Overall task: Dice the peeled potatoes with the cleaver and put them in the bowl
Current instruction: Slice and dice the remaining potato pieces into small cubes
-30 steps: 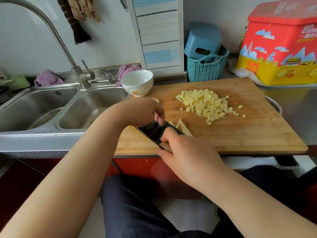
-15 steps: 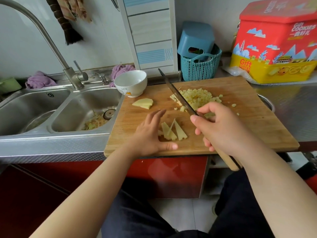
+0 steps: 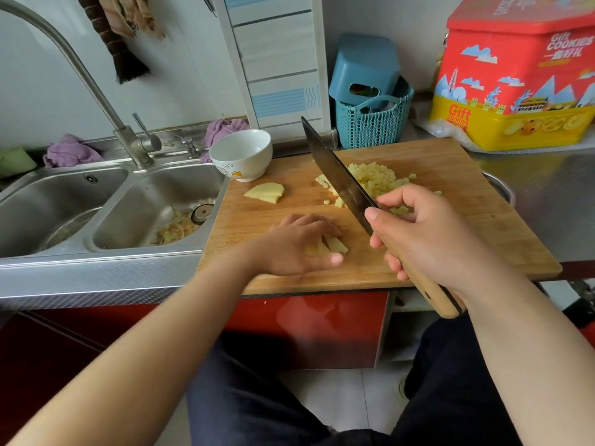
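The left hand lies flat on the cutting board, fingers nearly straight, pressing down on a few potato strips. The strips poke out past the fingers, and their long side points toward 1 o'clock. The right hand is curled tight around the handle of the cleaver. The blade is up in the air, tip at 11 o'clock. The strips sit at 9 o'clock from the right hand, so the blade must come down left, across the strips. A pile of potato cubes lies behind the blade. 1 uncut potato piece waits near the bowl, at 12 o'clock from the left hand.
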`<state>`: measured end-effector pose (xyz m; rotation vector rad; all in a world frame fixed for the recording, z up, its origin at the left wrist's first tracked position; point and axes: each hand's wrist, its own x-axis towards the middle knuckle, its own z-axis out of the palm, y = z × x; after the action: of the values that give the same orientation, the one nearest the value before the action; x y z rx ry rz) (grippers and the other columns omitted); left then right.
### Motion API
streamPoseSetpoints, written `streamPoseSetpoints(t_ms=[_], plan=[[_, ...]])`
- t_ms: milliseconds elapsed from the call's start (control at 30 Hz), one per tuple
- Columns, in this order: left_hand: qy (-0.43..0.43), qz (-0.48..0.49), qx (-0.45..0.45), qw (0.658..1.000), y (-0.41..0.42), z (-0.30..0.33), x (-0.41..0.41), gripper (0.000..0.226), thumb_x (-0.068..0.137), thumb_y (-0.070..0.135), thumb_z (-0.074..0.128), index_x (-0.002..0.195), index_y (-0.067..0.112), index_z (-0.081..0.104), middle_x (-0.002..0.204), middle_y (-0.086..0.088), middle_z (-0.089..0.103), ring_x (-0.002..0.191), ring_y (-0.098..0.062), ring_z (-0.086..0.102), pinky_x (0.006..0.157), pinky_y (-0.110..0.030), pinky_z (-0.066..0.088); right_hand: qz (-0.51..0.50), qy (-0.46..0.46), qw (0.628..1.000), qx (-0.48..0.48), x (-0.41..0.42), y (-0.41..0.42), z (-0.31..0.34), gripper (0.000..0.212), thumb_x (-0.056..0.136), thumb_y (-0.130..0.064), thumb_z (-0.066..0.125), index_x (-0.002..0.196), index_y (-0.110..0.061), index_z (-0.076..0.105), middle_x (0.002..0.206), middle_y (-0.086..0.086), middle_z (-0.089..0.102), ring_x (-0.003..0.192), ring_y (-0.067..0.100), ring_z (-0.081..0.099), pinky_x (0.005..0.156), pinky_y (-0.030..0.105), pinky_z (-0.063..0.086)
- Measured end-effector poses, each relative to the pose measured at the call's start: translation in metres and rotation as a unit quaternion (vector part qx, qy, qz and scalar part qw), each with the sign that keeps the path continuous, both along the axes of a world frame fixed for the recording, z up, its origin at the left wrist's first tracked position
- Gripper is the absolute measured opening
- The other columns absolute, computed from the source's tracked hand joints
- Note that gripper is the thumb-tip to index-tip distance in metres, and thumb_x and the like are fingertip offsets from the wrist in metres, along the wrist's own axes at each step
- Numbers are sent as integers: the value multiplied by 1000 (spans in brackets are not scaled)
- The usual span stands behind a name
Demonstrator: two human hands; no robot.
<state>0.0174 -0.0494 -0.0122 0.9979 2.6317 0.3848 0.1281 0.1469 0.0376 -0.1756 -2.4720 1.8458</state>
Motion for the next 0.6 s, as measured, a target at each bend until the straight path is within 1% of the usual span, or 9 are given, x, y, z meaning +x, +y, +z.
streamPoseSetpoints(t_ms=[33, 100, 133, 200, 267, 367, 433, 500, 600], plan=[[-33, -26, -52, 998, -6, 12, -8, 77, 73, 81, 51, 141, 48, 34, 155, 17, 24, 145, -17, 12, 115, -54, 20, -1, -1, 1000, 1, 0, 1, 0, 22, 95, -32, 61, 115, -26, 54, 75, 2, 70, 47, 12, 57, 47, 27, 48], [-61, -81, -160, 982, -12, 33, -22, 86, 76, 65, 66, 147, 49, 20, 158, 17, 13, 146, -18, 11, 116, -53, 20, -2, -5, 1000, 0, 0, 3, -1, 21, 95, -32, 61, 114, -26, 54, 75, 2, 70, 48, 13, 58, 46, 27, 49], [-60, -104, -196, 973, -11, 40, -26, 92, 77, 52, 74, 149, 48, 16, 159, 15, 11, 145, -19, 16, 116, -51, 23, -2, -7, 1000, -2, 0, 4, -1, 21, 95, -32, 61, 114, -26, 54, 76, 2, 70, 48, 13, 58, 46, 28, 49], [-47, -129, -226, 964, -4, 45, -31, 97, 77, 29, 80, 149, 45, 17, 158, 10, 15, 138, -20, 30, 111, -46, 33, -6, -9, 1000, -5, 0, 4, -2, 20, 96, -32, 60, 114, -26, 54, 76, 3, 70, 49, 14, 58, 47, 28, 49], [-22, -135, -218, 966, 1, 44, -34, 95, 76, 20, 81, 147, 45, 24, 154, 7, 20, 134, -21, 37, 107, -46, 39, -9, -9, 1000, -8, 1, 4, -2, 20, 95, -32, 60, 113, -27, 54, 75, 2, 70, 48, 14, 58, 47, 28, 49], [-2, -129, -184, 974, 0, 40, -40, 80, 77, 21, 79, 139, 45, 36, 145, 7, 29, 128, -16, 34, 107, -45, 38, -11, -9, 1000, -11, 2, 6, -3, 18, 96, -32, 60, 112, -28, 54, 74, 3, 70, 48, 14, 58, 47, 29, 49], [-24, -122, -154, 980, -3, 37, -44, 68, 78, 22, 78, 131, 46, 43, 130, 12, 34, 117, -10, 39, 104, -41, 42, -12, -10, 1000, -13, 2, 6, -3, 17, 96, -32, 60, 111, -28, 54, 74, 3, 70, 48, 14, 57, 47, 29, 49], [-60, -106, -112, 986, -7, 32, -46, 59, 79, 24, 78, 118, 53, 45, 118, 19, 36, 106, -6, 47, 99, -37, 46, -15, -12, 1000, -13, 2, 6, -2, 17, 96, -32, 60, 111, -27, 54, 74, 3, 70, 48, 14, 57, 47, 29, 49], [-74, -72, -50, 993, -11, 24, -42, 46, 83, 31, 74, 108, 55, 45, 114, 21, 39, 99, -1, 48, 95, -33, 47, -13, -11, 1000, -10, 1, 6, -1, 18, 96, -32, 60, 112, -28, 53, 74, 3, 70, 48, 14, 57, 47, 29, 49]])
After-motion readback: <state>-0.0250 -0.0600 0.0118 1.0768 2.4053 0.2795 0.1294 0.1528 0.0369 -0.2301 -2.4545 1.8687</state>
